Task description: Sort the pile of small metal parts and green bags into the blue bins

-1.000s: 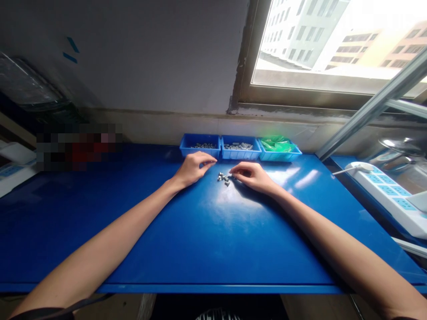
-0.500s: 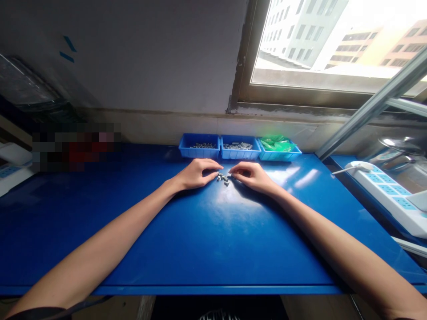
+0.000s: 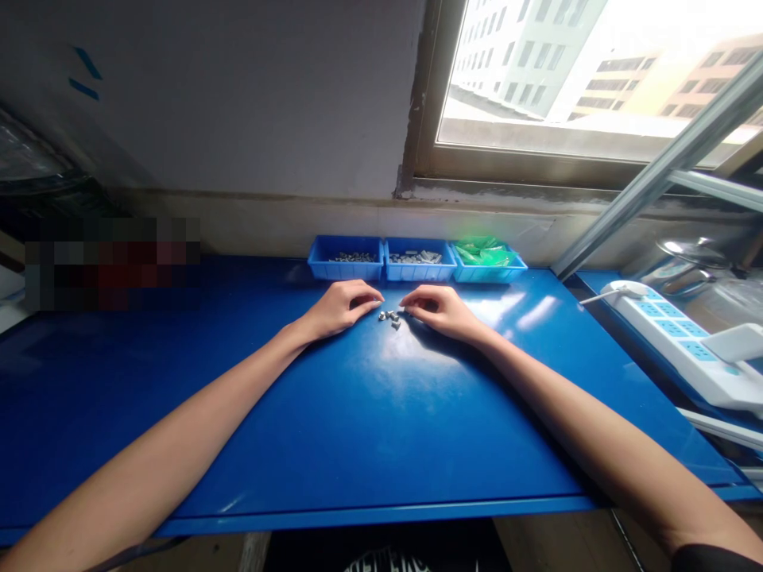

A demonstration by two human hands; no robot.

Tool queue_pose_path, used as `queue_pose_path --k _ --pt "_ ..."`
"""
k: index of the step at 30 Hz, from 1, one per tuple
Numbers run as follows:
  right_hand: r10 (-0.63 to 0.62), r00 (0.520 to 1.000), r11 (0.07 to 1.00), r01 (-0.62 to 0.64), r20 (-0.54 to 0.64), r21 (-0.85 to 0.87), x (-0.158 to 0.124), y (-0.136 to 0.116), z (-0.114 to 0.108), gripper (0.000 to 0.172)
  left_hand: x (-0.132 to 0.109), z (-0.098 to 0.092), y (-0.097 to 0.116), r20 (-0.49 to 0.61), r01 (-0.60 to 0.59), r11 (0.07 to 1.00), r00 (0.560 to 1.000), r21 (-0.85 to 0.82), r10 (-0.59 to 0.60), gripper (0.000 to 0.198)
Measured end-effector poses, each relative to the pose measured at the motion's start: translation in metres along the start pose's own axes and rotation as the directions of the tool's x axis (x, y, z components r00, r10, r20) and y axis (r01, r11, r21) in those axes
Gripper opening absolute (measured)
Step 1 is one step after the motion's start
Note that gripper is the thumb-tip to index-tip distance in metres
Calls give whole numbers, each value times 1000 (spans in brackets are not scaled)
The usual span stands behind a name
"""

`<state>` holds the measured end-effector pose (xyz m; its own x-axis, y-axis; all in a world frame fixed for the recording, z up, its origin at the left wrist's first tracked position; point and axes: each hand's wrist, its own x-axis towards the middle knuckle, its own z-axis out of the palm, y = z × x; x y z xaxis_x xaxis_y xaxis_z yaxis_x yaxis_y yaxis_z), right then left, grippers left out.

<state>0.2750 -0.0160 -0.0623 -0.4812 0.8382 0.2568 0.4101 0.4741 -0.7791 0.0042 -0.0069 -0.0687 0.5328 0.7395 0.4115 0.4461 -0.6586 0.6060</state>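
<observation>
Small shiny metal fasteners (image 3: 394, 318) lie in a loose cluster on the blue tabletop (image 3: 369, 429); their exact kind is too small to tell. Just left of the cluster is my left hand (image 3: 341, 308), its thumb and index fingertips pressed together. My right hand (image 3: 444, 310) rests at the right side, fingers curled and thumb close against the fingertips. Whether either pinch holds a small piece cannot be made out.
Along the wall stand a blue bin (image 3: 346, 270) of small metal parts, another blue bin (image 3: 420, 272) of grey pieces, and a third bin (image 3: 492, 275) with a green plastic bag (image 3: 484, 253). At right are a metal frame (image 3: 620, 179) and a white power strip (image 3: 685, 349).
The left thumb and index finger have come together, and the left hand sits slightly farther from the fasteners. The right hand has barely moved. The whole view has shifted a little.
</observation>
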Motion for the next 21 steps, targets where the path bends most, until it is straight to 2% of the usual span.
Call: queue_pose_path --k 2,4,5,7,9,12,14,18,21 --pt "1 1000 1000 -1 1 -5 0 1 0 19 0 0 -1 1 14 1000 1000 -5 -14 27" --pt "0 1000 1000 0 3 -2 0 2 0 20 1 0 -3 -60 48 997 997 -58 -51 27" --pt "0 1000 1000 0 3 1 0 2 0 20 1 0 -5 -131 67 993 988 -100 -80 28" --pt "1 1000 1000 -1 1 7 0 2 0 19 3 1 -9 -301 84 973 942 -213 -147 32" --pt "0 1000 1000 0 1 5 0 2 0 19 4 2 -13 -395 69 943 896 -327 -203 46" --pt "-3 1000 1000 3 -3 0 0 1 0 19 4 5 -14 -356 62 912 908 -406 -220 67" --pt "-8 1000 1000 8 -6 1 0 2 0 19 3 5 -11 -329 62 921 923 -385 -200 69" --pt "-14 1000 1000 14 -6 5 0 3 1 19 0 3 -1 -294 54 965 947 -256 -131 51" --pt "-21 1000 1000 21 -5 7 0 5 1 20 0 0 5 -188 28 990 981 -139 -54 32"
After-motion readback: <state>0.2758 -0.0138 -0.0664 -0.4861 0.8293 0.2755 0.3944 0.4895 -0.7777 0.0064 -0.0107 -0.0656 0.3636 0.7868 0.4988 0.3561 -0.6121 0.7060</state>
